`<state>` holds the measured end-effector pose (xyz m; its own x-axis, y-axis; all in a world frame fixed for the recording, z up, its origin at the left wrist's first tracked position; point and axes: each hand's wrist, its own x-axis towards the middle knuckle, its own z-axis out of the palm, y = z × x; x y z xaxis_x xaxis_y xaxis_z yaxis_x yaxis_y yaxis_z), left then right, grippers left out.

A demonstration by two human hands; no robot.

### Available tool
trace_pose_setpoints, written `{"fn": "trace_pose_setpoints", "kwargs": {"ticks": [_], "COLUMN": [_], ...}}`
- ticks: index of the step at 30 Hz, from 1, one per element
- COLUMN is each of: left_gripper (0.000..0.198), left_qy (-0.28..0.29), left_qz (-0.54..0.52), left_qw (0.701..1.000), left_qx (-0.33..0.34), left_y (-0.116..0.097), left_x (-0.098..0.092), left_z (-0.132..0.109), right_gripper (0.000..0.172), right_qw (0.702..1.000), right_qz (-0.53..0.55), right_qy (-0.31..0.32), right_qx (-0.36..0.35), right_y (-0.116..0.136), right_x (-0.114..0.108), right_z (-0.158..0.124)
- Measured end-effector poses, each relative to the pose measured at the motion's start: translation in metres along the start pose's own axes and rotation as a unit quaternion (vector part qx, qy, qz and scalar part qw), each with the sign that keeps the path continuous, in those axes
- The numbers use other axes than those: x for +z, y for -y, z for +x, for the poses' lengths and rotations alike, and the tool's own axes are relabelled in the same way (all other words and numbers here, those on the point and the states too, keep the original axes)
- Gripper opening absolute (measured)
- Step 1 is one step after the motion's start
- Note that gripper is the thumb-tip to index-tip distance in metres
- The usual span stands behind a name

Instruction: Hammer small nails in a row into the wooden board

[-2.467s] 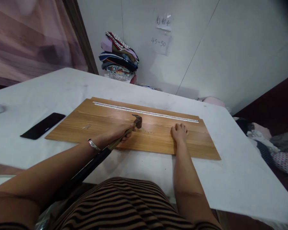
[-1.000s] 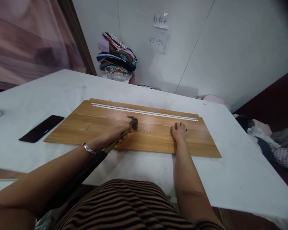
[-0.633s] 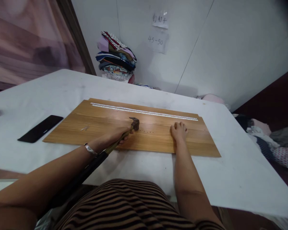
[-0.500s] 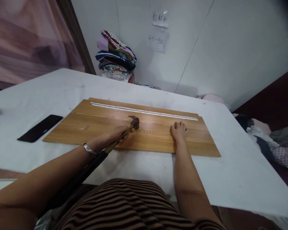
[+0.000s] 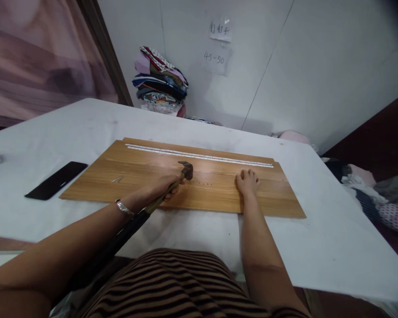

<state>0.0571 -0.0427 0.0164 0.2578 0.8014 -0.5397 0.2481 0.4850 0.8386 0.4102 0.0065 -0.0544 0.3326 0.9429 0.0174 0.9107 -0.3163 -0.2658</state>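
A claw hammer (image 5: 187, 171) is in my left hand (image 5: 164, 187), which is closed round the wooden handle just below the metal head. The black grip of the handle runs back along my left forearm. Under it lies a wood-grain board (image 5: 212, 198), with a short row of small dark nail heads or holes (image 5: 204, 183) right of the hammer head. My right hand (image 5: 248, 180) rests on the board farther right, fingers a little bent and apart, holding nothing I can see. Several thin nails (image 5: 118, 179) lie loose on the board's left part.
Two white measuring strips (image 5: 199, 155) run along the board's far edge. A black phone (image 5: 56, 180) lies left of the board on the white table (image 5: 318, 247). Folded clothes (image 5: 161, 81) are stacked by the wall; more cloth (image 5: 368, 190) lies beyond the table's right edge.
The camera view has shifted slightly, so the board and wall appear a little lower. Both hands and the hammer stay nearly where they were.
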Motion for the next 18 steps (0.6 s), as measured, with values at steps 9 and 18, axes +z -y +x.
{"fn": "trace_pose_setpoints", "kwargs": {"ticks": [9,18], "left_gripper": [0.043,0.04], "left_qy": [-0.006,-0.019], "left_qz": [-0.001,-0.005], "left_qw": [1.0,1.0], "left_qx": [0.012,0.014], "left_y": [0.0017,0.0031], "left_x": [0.0024,0.0015], "left_z": [0.0054,0.0045], "right_gripper": [0.048,0.048], "right_qw": [1.0,1.0], "right_qz": [-0.004,-0.007], "right_qy": [-0.005,-0.011], "right_qx": [-0.002,0.001], "right_y": [-0.0018,-0.0028], "right_x": [0.0037,0.0048], "right_z": [0.0008,0.0005]}}
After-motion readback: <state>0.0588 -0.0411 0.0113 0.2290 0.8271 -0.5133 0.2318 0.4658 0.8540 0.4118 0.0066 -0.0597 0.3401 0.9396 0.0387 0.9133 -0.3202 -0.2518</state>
